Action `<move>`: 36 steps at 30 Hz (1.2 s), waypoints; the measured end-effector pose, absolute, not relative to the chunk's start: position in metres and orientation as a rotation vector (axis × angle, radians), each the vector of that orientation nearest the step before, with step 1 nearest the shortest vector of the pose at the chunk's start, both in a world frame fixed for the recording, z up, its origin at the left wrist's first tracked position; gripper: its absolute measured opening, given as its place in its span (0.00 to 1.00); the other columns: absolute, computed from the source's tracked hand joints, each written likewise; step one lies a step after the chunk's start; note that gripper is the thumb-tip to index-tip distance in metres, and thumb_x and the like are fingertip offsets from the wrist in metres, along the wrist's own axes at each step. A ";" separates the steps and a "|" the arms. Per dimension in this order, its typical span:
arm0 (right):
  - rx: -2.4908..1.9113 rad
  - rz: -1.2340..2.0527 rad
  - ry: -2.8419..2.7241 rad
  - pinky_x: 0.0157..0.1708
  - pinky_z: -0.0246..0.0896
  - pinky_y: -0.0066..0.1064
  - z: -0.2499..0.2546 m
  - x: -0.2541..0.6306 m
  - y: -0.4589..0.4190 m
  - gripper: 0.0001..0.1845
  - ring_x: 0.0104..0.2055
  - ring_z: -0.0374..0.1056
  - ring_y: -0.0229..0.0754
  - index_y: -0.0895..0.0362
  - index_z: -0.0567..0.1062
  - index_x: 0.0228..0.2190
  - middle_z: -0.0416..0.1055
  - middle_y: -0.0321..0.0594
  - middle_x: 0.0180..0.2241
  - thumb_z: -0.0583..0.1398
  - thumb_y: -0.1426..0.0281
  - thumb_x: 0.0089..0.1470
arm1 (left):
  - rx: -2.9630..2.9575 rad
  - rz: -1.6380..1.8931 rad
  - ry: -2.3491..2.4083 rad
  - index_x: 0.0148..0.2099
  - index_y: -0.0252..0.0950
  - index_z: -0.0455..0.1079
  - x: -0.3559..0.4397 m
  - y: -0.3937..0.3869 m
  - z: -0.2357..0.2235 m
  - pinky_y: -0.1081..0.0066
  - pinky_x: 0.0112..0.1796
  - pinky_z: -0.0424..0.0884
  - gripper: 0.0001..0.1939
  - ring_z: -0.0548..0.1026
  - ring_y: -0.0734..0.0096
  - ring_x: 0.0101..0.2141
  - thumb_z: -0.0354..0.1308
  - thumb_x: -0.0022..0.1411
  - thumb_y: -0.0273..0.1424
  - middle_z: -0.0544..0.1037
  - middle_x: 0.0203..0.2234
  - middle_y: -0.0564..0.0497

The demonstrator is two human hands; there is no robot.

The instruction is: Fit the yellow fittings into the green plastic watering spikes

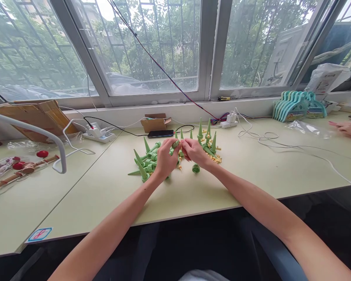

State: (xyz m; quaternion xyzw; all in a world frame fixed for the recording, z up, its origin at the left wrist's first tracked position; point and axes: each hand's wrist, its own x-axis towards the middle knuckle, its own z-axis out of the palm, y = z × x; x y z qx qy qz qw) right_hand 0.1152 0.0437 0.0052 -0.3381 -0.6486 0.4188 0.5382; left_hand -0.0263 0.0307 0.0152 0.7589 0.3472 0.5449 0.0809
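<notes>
My left hand point(166, 156) is closed on a small green plastic part point(175, 144), held just above the table. Against it my right hand point(194, 150) pinches with thumb and fingers; what it grips is mostly hidden, though a bit of yellow shows between the hands. Left of them lies a heap of green plastic spikes point(140, 166) and threaded pieces. More green spikes point(200, 130) stand upright on the right, among small yellow pieces point(217, 158). A round green cap point(195, 168) rests on the table beneath my right hand.
Behind the parts lie a phone point(160, 134) and a small cardboard box point(155, 123). Cables point(263, 136) trail across the right. Turquoise hangers point(292, 106) stand at the back right, near another person's hand point(346, 128). A metal lamp arm point(61, 152) and wooden toy point(26, 169) are left.
</notes>
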 end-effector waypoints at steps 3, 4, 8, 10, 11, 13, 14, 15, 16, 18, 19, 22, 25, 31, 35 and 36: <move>-0.866 0.865 -1.547 0.15 0.50 0.27 0.005 0.116 0.044 0.22 0.13 0.53 0.32 0.53 0.61 0.24 0.58 0.29 0.17 0.52 0.51 0.62 | 2.188 1.645 1.068 0.43 0.39 0.71 -0.025 0.031 0.014 0.64 0.45 0.72 0.07 0.72 0.65 0.45 0.57 0.64 0.34 0.74 0.42 0.47; -0.889 0.812 -1.543 0.16 0.51 0.27 0.006 0.116 0.043 0.23 0.14 0.54 0.32 0.53 0.60 0.24 0.59 0.29 0.17 0.52 0.51 0.62 | 2.135 1.642 1.076 0.45 0.40 0.70 -0.025 0.032 0.013 0.64 0.44 0.73 0.08 0.72 0.64 0.46 0.58 0.63 0.34 0.73 0.44 0.46; -0.959 0.599 -1.557 0.22 0.51 0.27 0.011 0.118 0.038 0.22 0.19 0.55 0.34 0.54 0.60 0.24 0.60 0.31 0.18 0.50 0.53 0.64 | 1.759 1.561 1.082 0.47 0.39 0.65 -0.024 0.035 0.013 0.68 0.35 0.75 0.18 0.75 0.65 0.42 0.64 0.58 0.38 0.72 0.44 0.45; -0.988 0.502 -1.577 0.23 0.50 0.28 0.013 0.118 0.036 0.22 0.20 0.54 0.34 0.54 0.60 0.24 0.60 0.31 0.18 0.50 0.54 0.64 | 1.530 1.503 1.050 0.46 0.38 0.63 -0.024 0.034 0.016 0.70 0.29 0.74 0.19 0.76 0.69 0.33 0.63 0.57 0.41 0.73 0.37 0.48; -0.997 0.464 -1.594 0.24 0.49 0.28 0.013 0.118 0.035 0.21 0.20 0.53 0.34 0.54 0.60 0.24 0.59 0.31 0.18 0.49 0.54 0.65 | 1.444 1.459 1.019 0.45 0.37 0.63 -0.024 0.033 0.018 0.71 0.27 0.73 0.19 0.75 0.71 0.29 0.61 0.59 0.43 0.73 0.32 0.50; -1.002 0.410 -1.638 0.24 0.48 0.28 0.013 0.118 0.034 0.20 0.20 0.52 0.34 0.54 0.60 0.25 0.59 0.31 0.19 0.50 0.55 0.65 | 1.339 1.380 0.958 0.44 0.36 0.63 -0.023 0.030 0.023 0.73 0.24 0.70 0.19 0.71 0.75 0.23 0.60 0.60 0.45 0.72 0.25 0.54; -1.000 0.394 -1.657 0.24 0.48 0.28 0.013 0.117 0.033 0.20 0.20 0.51 0.34 0.54 0.60 0.25 0.59 0.31 0.19 0.50 0.56 0.65 | 1.309 1.345 0.910 0.43 0.36 0.64 -0.023 0.029 0.024 0.74 0.22 0.68 0.19 0.69 0.76 0.21 0.60 0.60 0.45 0.71 0.23 0.54; -0.995 0.387 -1.675 0.25 0.48 0.28 0.013 0.117 0.033 0.19 0.20 0.52 0.34 0.54 0.61 0.26 0.59 0.31 0.19 0.50 0.56 0.65 | 1.280 1.293 0.853 0.41 0.36 0.64 -0.022 0.028 0.026 0.74 0.21 0.66 0.19 0.68 0.77 0.20 0.60 0.59 0.46 0.71 0.22 0.55; -0.989 0.388 -1.691 0.25 0.49 0.28 0.013 0.116 0.033 0.19 0.21 0.52 0.35 0.54 0.61 0.26 0.60 0.31 0.19 0.50 0.56 0.65 | 1.263 1.250 0.800 0.40 0.36 0.64 -0.022 0.027 0.027 0.75 0.20 0.65 0.19 0.67 0.77 0.19 0.60 0.59 0.46 0.70 0.22 0.55; -0.979 0.398 -1.718 0.26 0.50 0.28 0.012 0.116 0.033 0.18 0.21 0.54 0.35 0.54 0.61 0.26 0.62 0.32 0.20 0.49 0.57 0.65 | 1.254 1.196 0.729 0.38 0.36 0.64 -0.022 0.026 0.028 0.75 0.20 0.64 0.19 0.67 0.77 0.19 0.62 0.59 0.46 0.70 0.22 0.55; -0.977 0.402 -1.728 0.26 0.50 0.28 0.012 0.116 0.033 0.18 0.21 0.55 0.35 0.54 0.60 0.26 0.63 0.32 0.20 0.49 0.58 0.65 | 1.262 1.186 0.714 0.38 0.36 0.64 -0.022 0.025 0.027 0.75 0.20 0.64 0.19 0.67 0.78 0.20 0.62 0.58 0.46 0.70 0.22 0.56; -0.981 0.388 -1.746 0.26 0.49 0.28 0.012 0.118 0.034 0.17 0.21 0.54 0.35 0.54 0.60 0.26 0.62 0.32 0.20 0.50 0.59 0.64 | 1.311 1.198 0.724 0.40 0.36 0.65 -0.022 0.026 0.024 0.77 0.20 0.65 0.20 0.67 0.79 0.20 0.64 0.57 0.46 0.70 0.23 0.56; -0.984 0.369 -1.752 0.26 0.48 0.28 0.011 0.120 0.035 0.17 0.21 0.51 0.34 0.54 0.59 0.26 0.60 0.31 0.19 0.50 0.59 0.64 | 1.381 1.227 0.767 0.43 0.36 0.65 -0.023 0.026 0.021 0.77 0.20 0.65 0.22 0.67 0.79 0.20 0.64 0.57 0.47 0.69 0.23 0.56; -1.018 0.365 -1.753 0.25 0.45 0.28 0.011 0.120 0.037 0.19 0.21 0.49 0.35 0.54 0.56 0.23 0.57 0.31 0.18 0.49 0.60 0.64 | 1.618 1.282 0.866 0.48 0.38 0.65 -0.023 0.027 0.019 0.77 0.19 0.65 0.21 0.66 0.80 0.18 0.60 0.60 0.47 0.69 0.22 0.57; -1.035 0.403 -1.727 0.25 0.45 0.29 0.012 0.119 0.039 0.21 0.22 0.49 0.35 0.54 0.55 0.21 0.56 0.32 0.18 0.49 0.60 0.64 | 1.709 1.335 0.882 0.48 0.38 0.64 -0.021 0.026 0.018 0.78 0.19 0.64 0.21 0.65 0.82 0.18 0.60 0.60 0.46 0.71 0.25 0.56; -1.036 0.421 -1.719 0.25 0.45 0.29 0.012 0.119 0.039 0.21 0.22 0.49 0.35 0.54 0.55 0.20 0.56 0.32 0.18 0.49 0.60 0.64 | 1.732 1.344 0.886 0.48 0.38 0.64 -0.021 0.026 0.018 0.79 0.19 0.64 0.21 0.65 0.82 0.18 0.60 0.60 0.46 0.71 0.26 0.56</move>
